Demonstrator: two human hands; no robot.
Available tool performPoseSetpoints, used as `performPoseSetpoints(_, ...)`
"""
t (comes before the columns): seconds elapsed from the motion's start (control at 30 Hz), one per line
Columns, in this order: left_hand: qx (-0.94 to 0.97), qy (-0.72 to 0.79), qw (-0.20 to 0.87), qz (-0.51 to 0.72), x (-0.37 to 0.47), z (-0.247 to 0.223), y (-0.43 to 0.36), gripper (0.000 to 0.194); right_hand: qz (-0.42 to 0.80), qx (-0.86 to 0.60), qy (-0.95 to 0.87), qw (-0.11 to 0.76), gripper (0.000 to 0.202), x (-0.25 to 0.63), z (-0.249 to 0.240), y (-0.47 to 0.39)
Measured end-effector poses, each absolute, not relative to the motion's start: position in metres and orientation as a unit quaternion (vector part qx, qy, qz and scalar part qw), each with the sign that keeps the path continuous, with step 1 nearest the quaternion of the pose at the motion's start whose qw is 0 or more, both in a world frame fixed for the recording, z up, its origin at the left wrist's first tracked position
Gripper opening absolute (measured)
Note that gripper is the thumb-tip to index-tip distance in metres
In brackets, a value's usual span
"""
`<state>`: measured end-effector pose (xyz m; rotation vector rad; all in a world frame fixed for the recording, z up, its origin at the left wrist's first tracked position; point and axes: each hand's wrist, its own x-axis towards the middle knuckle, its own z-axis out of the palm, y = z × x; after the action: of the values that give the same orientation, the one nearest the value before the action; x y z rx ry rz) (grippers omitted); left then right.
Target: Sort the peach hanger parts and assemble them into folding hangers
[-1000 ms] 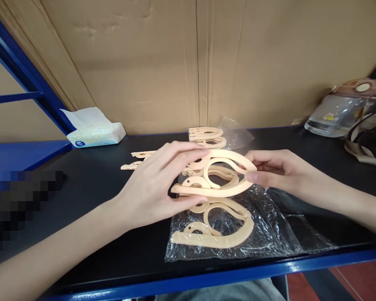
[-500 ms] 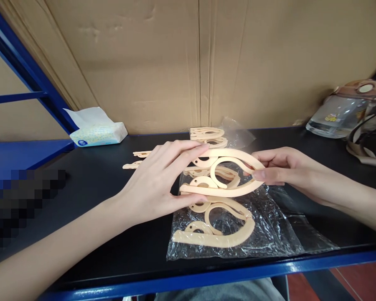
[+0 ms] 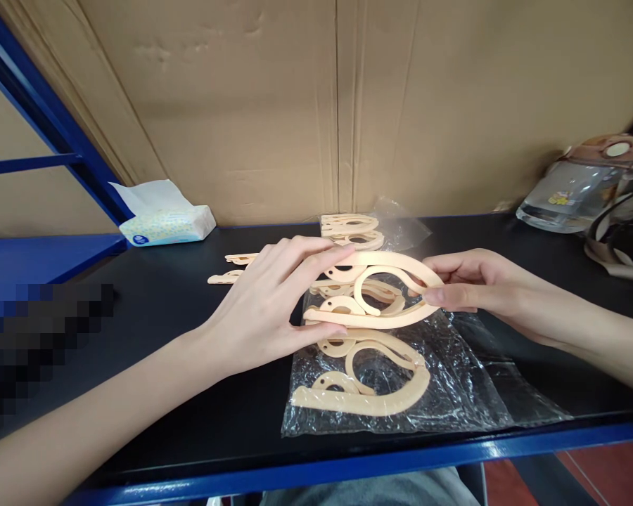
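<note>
A beige folding hanger [image 3: 395, 322] is held between both hands above the black table. My left hand [image 3: 266, 302] grips its two arm ends, thumb on the near arm and fingers on the far one. My right hand [image 3: 464, 284] pinches its curved right end between thumb and fingers. Below lies a clear plastic bag [image 3: 464, 393] with another beige hanger [image 3: 348, 402] in it. One more hanger [image 3: 390, 289] shows behind the held one, partly hidden by it. Further left, ends of beige hangers [image 3: 224, 278] stick out behind my left hand.
Folded beige hangers [image 3: 353, 225] lie at the table's back edge beside clear plastic [image 3: 401, 228]. A tissue pack [image 3: 169, 226] stands at the back left. A clear bottle [image 3: 564, 197] and a dark bag with a strap [image 3: 612, 256] are at the right. Cardboard rises behind.
</note>
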<state>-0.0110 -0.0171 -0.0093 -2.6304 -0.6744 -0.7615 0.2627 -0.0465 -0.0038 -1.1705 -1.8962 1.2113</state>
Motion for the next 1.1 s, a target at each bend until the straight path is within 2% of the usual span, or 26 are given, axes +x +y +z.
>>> performPoseSetpoints(0.13, -0.92, -0.229, 0.16, -0.274, -0.011, -0.008, -0.019, 0.067, 0.462, -0.44, -0.708, 0.302, 0.024, 0.259, 0.0, -0.05)
performPoseSetpoints(0.47, -0.917, -0.219, 0.176, -0.285, -0.009, -0.007, -0.023, 0.064, 0.425, -0.45, -0.727, 0.296, 0.03, 0.257, 0.001, -0.051)
performPoseSetpoints(0.53, -0.914, -0.215, 0.182, -0.291, -0.01, -0.006, -0.024, 0.063, 0.372, -0.447, -0.756, 0.301, 0.031, 0.258, -0.003, -0.051)
performPoseSetpoints(0.63, -0.909, -0.219, 0.191, -0.3, -0.008, -0.007, -0.026, 0.063, 0.192, -0.441, -0.809, 0.338, 0.027, 0.26, -0.008, -0.053)
performPoseSetpoints(0.7, -0.906, -0.221, 0.189, -0.307, -0.006, -0.008, -0.028, 0.064, 0.049, -0.411, -0.837, 0.358, 0.043, 0.26, -0.01, -0.054)
performPoseSetpoints(0.77, -0.907, -0.221, 0.183, -0.309, -0.004, -0.009, -0.031, 0.066, -0.051, -0.36, -0.866, 0.342, 0.064, 0.259, -0.011, -0.056)
performPoseSetpoints(0.87, -0.91, -0.22, 0.174, -0.305, 0.001, -0.011, -0.035, 0.068, -0.127, -0.307, -0.898, 0.287, 0.073, 0.255, -0.012, -0.062)
performPoseSetpoints(1.0, -0.914, -0.223, 0.171, -0.293, 0.006, -0.011, -0.04, 0.07, -0.189, -0.292, -0.9, 0.261, 0.064, 0.248, -0.012, -0.068)
performPoseSetpoints(1.1, -0.919, -0.265, 0.156, -0.245, 0.006, -0.006, -0.041, 0.083, -0.213, -0.31, -0.887, 0.267, 0.06, 0.249, -0.008, -0.069)
